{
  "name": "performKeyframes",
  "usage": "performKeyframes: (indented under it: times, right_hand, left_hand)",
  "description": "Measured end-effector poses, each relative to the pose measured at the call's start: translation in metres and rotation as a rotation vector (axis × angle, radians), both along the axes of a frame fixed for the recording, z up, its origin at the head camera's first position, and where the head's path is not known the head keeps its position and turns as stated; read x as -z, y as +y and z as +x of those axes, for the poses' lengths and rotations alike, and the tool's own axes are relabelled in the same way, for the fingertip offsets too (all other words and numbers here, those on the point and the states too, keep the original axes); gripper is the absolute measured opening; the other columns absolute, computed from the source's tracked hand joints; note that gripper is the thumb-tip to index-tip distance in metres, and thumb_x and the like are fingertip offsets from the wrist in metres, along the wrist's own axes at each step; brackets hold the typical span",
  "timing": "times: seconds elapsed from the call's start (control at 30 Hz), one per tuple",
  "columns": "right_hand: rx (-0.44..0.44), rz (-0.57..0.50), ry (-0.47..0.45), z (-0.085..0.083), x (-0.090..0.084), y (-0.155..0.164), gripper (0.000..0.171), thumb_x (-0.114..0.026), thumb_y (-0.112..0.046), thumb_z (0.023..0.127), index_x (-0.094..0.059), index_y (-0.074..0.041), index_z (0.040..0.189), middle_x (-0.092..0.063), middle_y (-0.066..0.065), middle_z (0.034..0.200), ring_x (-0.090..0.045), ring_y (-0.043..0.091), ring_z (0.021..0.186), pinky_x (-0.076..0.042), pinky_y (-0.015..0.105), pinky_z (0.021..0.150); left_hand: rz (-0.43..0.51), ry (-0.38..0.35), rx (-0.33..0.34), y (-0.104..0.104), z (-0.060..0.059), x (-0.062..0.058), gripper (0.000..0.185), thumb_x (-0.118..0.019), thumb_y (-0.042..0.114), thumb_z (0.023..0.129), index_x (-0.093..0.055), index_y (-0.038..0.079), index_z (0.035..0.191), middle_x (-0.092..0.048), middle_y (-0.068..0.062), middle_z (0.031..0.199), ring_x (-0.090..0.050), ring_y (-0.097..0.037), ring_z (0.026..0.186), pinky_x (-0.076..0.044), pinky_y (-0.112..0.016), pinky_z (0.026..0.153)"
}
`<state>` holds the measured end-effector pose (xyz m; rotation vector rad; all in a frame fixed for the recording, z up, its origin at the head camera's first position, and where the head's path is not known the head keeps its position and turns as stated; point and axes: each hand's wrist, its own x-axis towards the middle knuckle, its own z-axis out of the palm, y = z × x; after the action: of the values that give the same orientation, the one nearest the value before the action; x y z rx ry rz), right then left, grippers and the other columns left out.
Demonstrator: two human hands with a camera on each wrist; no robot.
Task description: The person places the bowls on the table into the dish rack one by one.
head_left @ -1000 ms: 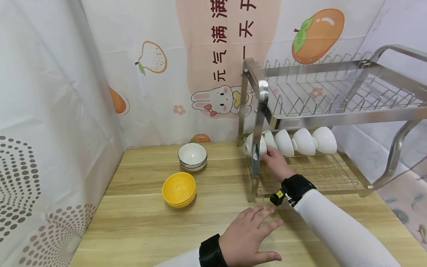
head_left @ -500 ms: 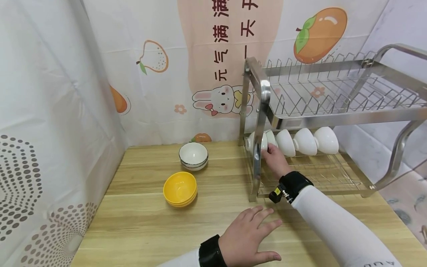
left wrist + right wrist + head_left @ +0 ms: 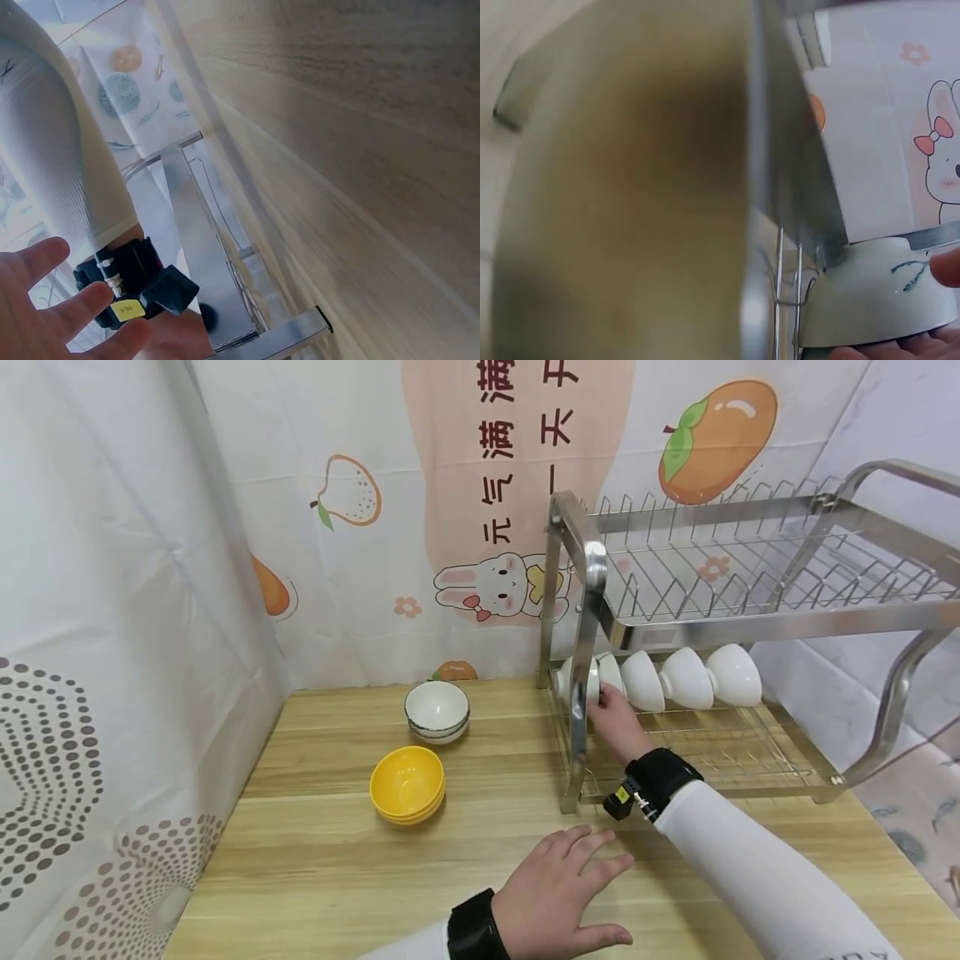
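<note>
My right hand (image 3: 619,724) reaches into the lower tier of the metal dish rack (image 3: 750,628) and holds the leftmost white bowl (image 3: 870,300), which stands on its side. In the right wrist view the thumb lies on the bowl's outer wall by a green sprig pattern, and the other fingers (image 3: 904,350) are at its rim. The rack's front post partly hides this bowl in the head view. My left hand (image 3: 553,893) is held low over the front of the wooden table (image 3: 315,877), palm down, fingers spread, holding nothing.
More white bowls (image 3: 686,679) line the lower tier to the right. Left of the rack, stacked white bowls (image 3: 437,706) with dark rims stand behind stacked yellow bowls (image 3: 407,783). A printed curtain (image 3: 337,610) closes the back; a white curtain (image 3: 127,568) hangs at left.
The right hand has shifted very slightly at the leftmost bowl, which sits a touch closer to the rack's left end. The left hand has stayed in place.
</note>
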<state>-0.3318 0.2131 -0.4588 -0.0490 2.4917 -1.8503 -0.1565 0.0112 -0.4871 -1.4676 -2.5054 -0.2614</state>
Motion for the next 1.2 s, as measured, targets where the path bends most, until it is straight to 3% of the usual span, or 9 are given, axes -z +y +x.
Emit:
performKeyframes:
  times: [0.1,0.3,0.5,0.67,0.8,1.0,1.2]
  right_hand:
    - [-0.027,-0.084,-0.023,0.004,-0.003,-0.002,0.054,-0.035,-0.01,0.105,-0.018,0.008,0.152,-0.032,0.031,0.152,-0.032,0.037,0.14,-0.03,0.048,0.112]
    - [-0.009,-0.149,-0.043,0.012,-0.008,-0.006,0.063,-0.037,-0.014,0.106,-0.004,0.004,0.156,-0.022,0.027,0.157,-0.027,0.037,0.144,-0.026,0.046,0.117]
    - [-0.007,-0.131,-0.032,0.021,-0.006,-0.008,0.064,-0.038,-0.013,0.106,-0.002,0.004,0.156,-0.011,0.026,0.161,-0.015,0.036,0.149,-0.019,0.046,0.119]
    - [-0.01,-0.041,-0.032,0.028,-0.004,-0.008,0.062,-0.039,-0.016,0.106,-0.008,0.002,0.157,-0.007,0.025,0.162,-0.009,0.035,0.15,-0.017,0.048,0.119]
    - [-0.007,0.043,-0.003,0.032,-0.003,-0.008,0.054,-0.039,-0.014,0.106,-0.02,0.004,0.153,-0.012,0.026,0.161,-0.018,0.039,0.147,-0.023,0.052,0.116]
    - [0.003,0.081,0.028,0.038,-0.003,-0.01,0.049,-0.041,-0.015,0.106,-0.028,0.006,0.149,-0.007,0.026,0.159,-0.034,0.041,0.135,-0.035,0.05,0.106]
    - [0.012,0.108,0.028,0.039,-0.002,-0.009,0.051,-0.041,-0.018,0.106,-0.028,0.004,0.149,-0.01,0.026,0.158,-0.032,0.043,0.135,-0.036,0.052,0.104]
  left_hand:
    - [0.002,0.008,-0.002,0.001,0.001,0.0,0.07,-0.043,0.07,0.094,-0.04,0.028,0.15,-0.036,0.0,0.154,-0.038,-0.022,0.139,-0.032,-0.034,0.114]
    - [0.003,0.026,0.001,0.002,0.003,0.001,0.07,-0.043,0.07,0.094,-0.039,0.028,0.15,-0.038,-0.001,0.152,-0.038,-0.021,0.139,-0.031,-0.033,0.114]
    - [-0.001,0.021,-0.002,0.002,0.005,0.001,0.07,-0.041,0.069,0.095,-0.04,0.027,0.15,-0.038,-0.001,0.153,-0.037,-0.021,0.139,-0.032,-0.033,0.113]
    - [-0.004,0.014,-0.011,0.002,0.006,0.002,0.069,-0.039,0.07,0.095,-0.04,0.029,0.151,-0.038,-0.001,0.152,-0.038,-0.021,0.139,-0.034,-0.034,0.112]
    - [0.006,0.019,-0.01,0.002,0.007,0.004,0.069,-0.04,0.07,0.095,-0.041,0.028,0.15,-0.04,-0.001,0.151,-0.039,-0.021,0.137,-0.035,-0.034,0.111]
    - [0.001,0.041,-0.021,0.002,0.008,0.004,0.07,-0.04,0.071,0.094,-0.042,0.028,0.149,-0.04,-0.001,0.151,-0.041,-0.022,0.136,-0.037,-0.035,0.11]
    - [-0.013,0.04,-0.032,0.002,0.01,0.003,0.069,-0.038,0.071,0.095,-0.041,0.029,0.15,-0.038,0.0,0.152,-0.04,-0.022,0.137,-0.038,-0.035,0.109]
